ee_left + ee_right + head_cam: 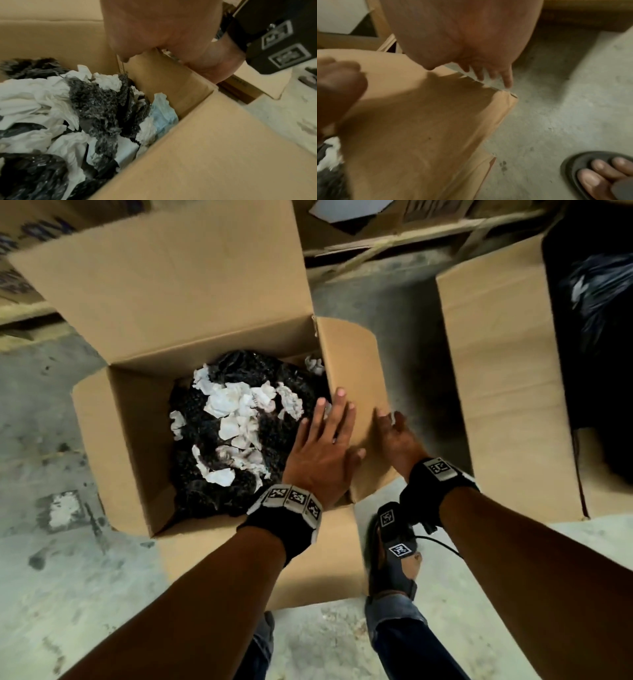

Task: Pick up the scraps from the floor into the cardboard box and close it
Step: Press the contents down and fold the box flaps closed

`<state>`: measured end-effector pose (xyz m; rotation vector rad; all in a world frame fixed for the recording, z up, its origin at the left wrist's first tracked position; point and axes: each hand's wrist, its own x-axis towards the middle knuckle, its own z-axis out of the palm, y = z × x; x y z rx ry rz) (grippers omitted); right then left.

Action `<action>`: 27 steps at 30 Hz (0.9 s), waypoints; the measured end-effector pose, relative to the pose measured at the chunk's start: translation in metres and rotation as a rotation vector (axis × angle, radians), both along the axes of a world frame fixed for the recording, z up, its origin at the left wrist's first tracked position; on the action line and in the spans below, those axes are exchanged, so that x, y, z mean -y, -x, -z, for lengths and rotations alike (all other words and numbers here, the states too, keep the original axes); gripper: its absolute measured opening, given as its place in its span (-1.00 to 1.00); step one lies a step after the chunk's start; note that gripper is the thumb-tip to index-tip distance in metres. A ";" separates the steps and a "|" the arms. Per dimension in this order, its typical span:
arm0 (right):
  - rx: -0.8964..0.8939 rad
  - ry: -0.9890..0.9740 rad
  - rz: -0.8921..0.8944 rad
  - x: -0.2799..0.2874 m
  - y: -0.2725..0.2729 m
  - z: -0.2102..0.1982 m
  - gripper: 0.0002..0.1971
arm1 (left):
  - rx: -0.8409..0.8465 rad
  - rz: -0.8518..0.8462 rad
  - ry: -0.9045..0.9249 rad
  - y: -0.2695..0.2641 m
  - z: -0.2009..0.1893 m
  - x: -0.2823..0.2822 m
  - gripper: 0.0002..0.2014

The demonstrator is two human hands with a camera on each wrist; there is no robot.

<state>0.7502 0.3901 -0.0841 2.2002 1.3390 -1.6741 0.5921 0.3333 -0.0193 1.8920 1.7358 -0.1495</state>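
The open cardboard box stands on the concrete floor, holding black plastic with several crumpled white paper scraps on top. Its back flap stands up and its right flap is raised. My left hand lies flat, fingers spread, against the inner face of that right flap. My right hand touches the flap's outer edge, its fingers straight past the edge. The left wrist view shows white scraps and a pale blue one against the box wall.
A second cardboard box with a black bag stands at the right. My sandalled foot is beside the box's near flap. More cartons and wooden slats line the back. A pale patch marks the floor left.
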 end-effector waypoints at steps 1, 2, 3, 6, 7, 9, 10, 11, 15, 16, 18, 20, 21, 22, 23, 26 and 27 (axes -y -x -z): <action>-0.050 0.013 0.030 0.003 -0.001 0.002 -0.40 | -0.048 0.015 -0.009 -0.001 0.001 0.001 -0.32; -0.079 0.011 0.052 0.005 -0.002 0.002 -0.46 | -0.093 0.030 -0.016 -0.003 0.001 0.001 -0.33; -0.076 -0.014 0.075 0.006 -0.003 0.001 -0.53 | -0.127 0.038 -0.023 -0.004 0.000 0.001 -0.32; -0.013 -0.150 0.192 0.004 -0.015 -0.010 -0.72 | -0.180 0.056 -0.014 -0.006 -0.005 -0.001 -0.32; 0.003 -0.172 0.214 0.003 -0.022 -0.020 -0.75 | -0.180 0.059 0.009 -0.007 -0.009 -0.003 -0.31; 0.011 -0.218 0.234 0.003 -0.036 -0.038 -0.75 | -0.189 0.058 0.052 -0.004 -0.015 -0.004 -0.31; -0.013 -0.267 0.249 0.004 -0.043 -0.049 -0.75 | -0.196 0.057 0.066 -0.004 -0.019 -0.005 -0.30; -0.031 -0.328 0.255 0.005 -0.049 -0.062 -0.76 | -0.201 0.055 0.080 -0.005 -0.023 -0.006 -0.30; -0.090 -0.498 0.112 0.018 -0.056 -0.127 -0.67 | -0.149 0.012 0.122 -0.004 -0.046 -0.006 -0.31; -0.122 -0.509 0.078 0.023 -0.053 -0.139 -0.66 | -0.129 -0.004 0.124 -0.001 -0.051 -0.005 -0.32; -0.225 -0.518 0.006 0.033 -0.039 -0.167 -0.67 | -0.076 -0.056 0.119 0.009 -0.059 -0.003 -0.35; -0.402 -0.483 -0.053 0.042 -0.019 -0.182 -0.66 | -0.011 -0.176 0.110 0.025 -0.064 0.002 -0.38; -0.481 -0.457 -0.078 0.045 -0.008 -0.183 -0.64 | 0.024 -0.261 0.105 0.034 -0.066 0.006 -0.38; -0.538 -0.437 -0.113 0.049 0.004 -0.180 -0.62 | 0.062 -0.364 0.108 0.046 -0.068 0.010 -0.38; -0.565 -0.421 -0.166 0.051 0.013 -0.175 -0.59 | 0.111 -0.479 0.119 0.055 -0.070 0.012 -0.36; -0.476 -0.402 -0.417 0.057 0.037 -0.144 -0.51 | 0.240 -0.787 0.079 0.079 -0.073 0.019 -0.33; -0.413 -0.405 -0.518 0.059 0.043 -0.132 -0.48 | 0.221 -0.819 0.029 0.084 -0.075 0.022 -0.32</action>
